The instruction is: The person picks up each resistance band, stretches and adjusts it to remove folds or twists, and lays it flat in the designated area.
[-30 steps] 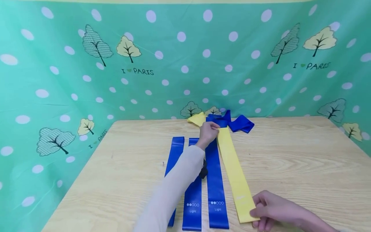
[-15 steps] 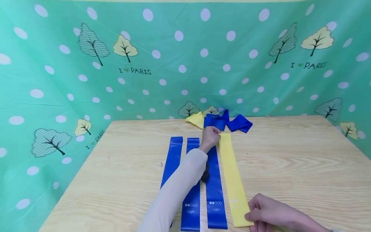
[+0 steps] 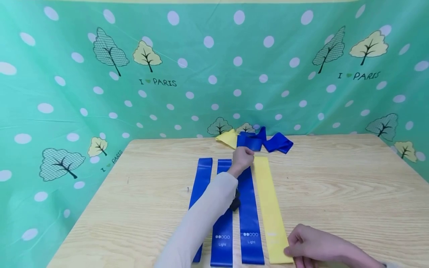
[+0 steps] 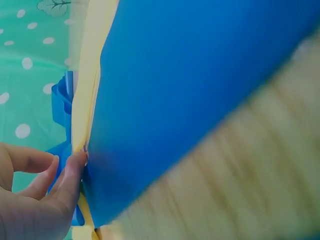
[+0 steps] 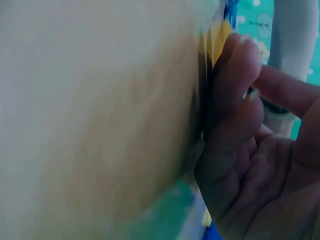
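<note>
Three blue bands [image 3: 223, 227] lie on the worktop [image 3: 335, 175], the yellow band [image 3: 272, 201] right of them. By its far left corner the left hand [image 3: 242, 160] is narrow; I cannot tell if it pinches. The band looks light, limp, best held by corners; the right hand [image 3: 311, 242] pinches the near right one. It lies straighter than a second ago.

The strip [image 3: 270, 208] is yellow, the bands [image 3: 250, 219] blue, the curtain [image 3: 194, 48] dotted green.

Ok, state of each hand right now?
Left hand: touching far end of yellow strap; can't tell if gripping.
Right hand: closed, holding its near corner.
</note>
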`<action>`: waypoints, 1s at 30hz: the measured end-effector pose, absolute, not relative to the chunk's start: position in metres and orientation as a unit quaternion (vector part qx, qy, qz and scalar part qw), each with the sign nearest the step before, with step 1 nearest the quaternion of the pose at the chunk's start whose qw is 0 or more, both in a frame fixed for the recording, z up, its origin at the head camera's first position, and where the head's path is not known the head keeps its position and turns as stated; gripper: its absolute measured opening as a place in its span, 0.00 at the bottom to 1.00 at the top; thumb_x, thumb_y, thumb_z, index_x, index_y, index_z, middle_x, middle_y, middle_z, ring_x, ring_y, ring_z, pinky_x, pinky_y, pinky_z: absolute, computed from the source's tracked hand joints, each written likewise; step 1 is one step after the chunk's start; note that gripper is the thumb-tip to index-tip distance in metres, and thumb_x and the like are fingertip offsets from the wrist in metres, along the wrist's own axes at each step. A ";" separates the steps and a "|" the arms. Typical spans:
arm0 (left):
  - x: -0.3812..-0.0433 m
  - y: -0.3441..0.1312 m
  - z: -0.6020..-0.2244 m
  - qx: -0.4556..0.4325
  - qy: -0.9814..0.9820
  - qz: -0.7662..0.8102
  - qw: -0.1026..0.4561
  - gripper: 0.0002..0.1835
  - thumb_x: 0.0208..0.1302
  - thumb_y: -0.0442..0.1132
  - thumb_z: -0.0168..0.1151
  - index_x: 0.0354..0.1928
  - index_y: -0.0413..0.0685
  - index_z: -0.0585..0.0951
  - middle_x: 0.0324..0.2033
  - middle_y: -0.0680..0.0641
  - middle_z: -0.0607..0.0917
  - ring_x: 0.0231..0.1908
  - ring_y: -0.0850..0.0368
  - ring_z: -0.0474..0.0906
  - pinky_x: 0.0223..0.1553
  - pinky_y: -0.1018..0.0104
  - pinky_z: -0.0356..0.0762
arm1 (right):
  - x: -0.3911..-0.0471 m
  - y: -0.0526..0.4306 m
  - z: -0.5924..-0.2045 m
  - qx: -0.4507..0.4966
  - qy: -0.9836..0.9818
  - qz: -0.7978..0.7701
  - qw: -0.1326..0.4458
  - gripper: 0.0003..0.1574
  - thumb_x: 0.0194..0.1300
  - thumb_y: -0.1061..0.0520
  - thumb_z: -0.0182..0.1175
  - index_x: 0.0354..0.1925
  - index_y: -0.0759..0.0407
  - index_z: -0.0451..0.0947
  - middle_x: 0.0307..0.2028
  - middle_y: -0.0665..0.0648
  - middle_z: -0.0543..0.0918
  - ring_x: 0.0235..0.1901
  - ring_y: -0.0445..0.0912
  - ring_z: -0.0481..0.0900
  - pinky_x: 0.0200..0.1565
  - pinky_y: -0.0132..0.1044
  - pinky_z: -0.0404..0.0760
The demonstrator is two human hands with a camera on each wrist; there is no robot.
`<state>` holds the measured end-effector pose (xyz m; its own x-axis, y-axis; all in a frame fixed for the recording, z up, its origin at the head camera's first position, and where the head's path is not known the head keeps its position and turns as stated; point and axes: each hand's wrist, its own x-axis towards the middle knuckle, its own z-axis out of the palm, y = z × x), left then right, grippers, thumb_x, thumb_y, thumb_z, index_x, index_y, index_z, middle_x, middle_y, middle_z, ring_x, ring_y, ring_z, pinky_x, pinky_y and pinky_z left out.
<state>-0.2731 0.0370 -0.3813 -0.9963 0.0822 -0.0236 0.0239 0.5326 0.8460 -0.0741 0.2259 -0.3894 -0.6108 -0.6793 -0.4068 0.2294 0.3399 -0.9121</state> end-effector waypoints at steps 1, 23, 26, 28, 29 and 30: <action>-0.273 0.036 -0.381 0.029 0.872 0.488 0.032 0.11 0.58 0.27 0.54 0.39 0.38 0.84 0.40 0.43 0.85 0.31 0.56 0.77 0.27 0.70 0.73 | -0.076 0.228 -0.389 -0.164 0.708 -0.551 0.410 0.22 0.67 0.58 0.55 0.23 0.75 0.73 0.16 0.48 0.78 0.13 0.33 0.72 0.16 0.21 0.66; -0.270 0.010 -0.374 0.015 0.851 0.523 0.054 0.12 0.63 0.28 0.52 0.46 0.39 0.80 0.39 0.43 0.83 0.28 0.57 0.72 0.27 0.70 0.69 | -0.178 0.242 -0.374 -0.123 0.838 -0.457 0.273 0.12 0.69 0.61 0.51 0.36 0.71 0.74 0.24 0.54 0.78 0.22 0.42 0.77 0.22 0.31 0.75; -0.270 0.007 -0.373 0.001 0.856 0.515 0.039 0.13 0.63 0.29 0.51 0.47 0.39 0.80 0.41 0.43 0.83 0.30 0.56 0.74 0.29 0.68 0.72 | -0.195 0.234 -0.372 -0.098 0.850 -0.452 0.252 0.12 0.68 0.61 0.51 0.39 0.71 0.73 0.26 0.55 0.79 0.24 0.43 0.77 0.24 0.33 0.76; -0.270 0.005 -0.373 -0.008 0.859 0.512 0.030 0.14 0.63 0.29 0.51 0.48 0.40 0.80 0.42 0.43 0.83 0.33 0.54 0.76 0.32 0.66 0.75 | -0.206 0.227 -0.370 -0.081 0.860 -0.446 0.233 0.12 0.67 0.62 0.51 0.41 0.72 0.73 0.28 0.56 0.79 0.26 0.44 0.78 0.26 0.35 0.77; -0.271 0.004 -0.373 -0.012 0.861 0.509 0.025 0.14 0.62 0.29 0.52 0.48 0.40 0.80 0.43 0.43 0.83 0.35 0.54 0.77 0.34 0.65 0.76 | -0.212 0.224 -0.369 -0.074 0.865 -0.443 0.221 0.13 0.66 0.62 0.51 0.43 0.73 0.72 0.30 0.57 0.80 0.27 0.44 0.78 0.27 0.35 0.77; -0.271 0.003 -0.373 -0.015 0.860 0.510 0.024 0.15 0.62 0.29 0.51 0.50 0.40 0.80 0.44 0.43 0.82 0.37 0.53 0.77 0.36 0.64 0.77 | -0.218 0.221 -0.369 -0.072 0.869 -0.442 0.210 0.14 0.66 0.63 0.50 0.44 0.74 0.71 0.31 0.59 0.80 0.29 0.45 0.78 0.28 0.37 0.78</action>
